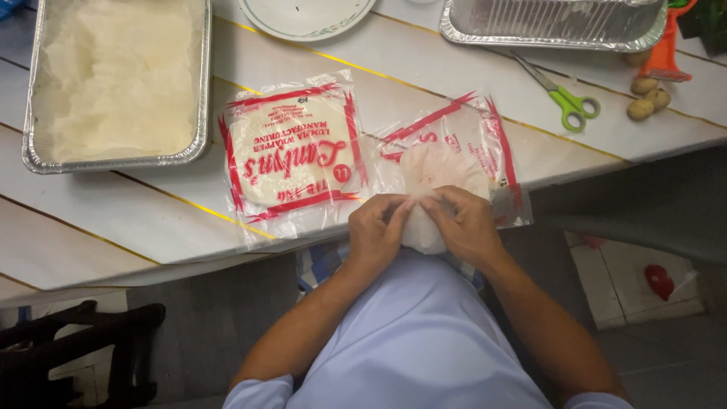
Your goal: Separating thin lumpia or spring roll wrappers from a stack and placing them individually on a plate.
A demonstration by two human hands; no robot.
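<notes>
Fingers [401,206] of both hands pinched on wrapper stack [439,178]; sealed pack [291,148] just beside.

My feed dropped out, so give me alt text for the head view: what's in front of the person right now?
Both hands, left and right, pinch a thin round wrapper at the table edge, over an opened packet. A sealed packet lies to its left, with a foil tray of separated wrappers, a second tray, a plate and green scissors beyond.
</notes>
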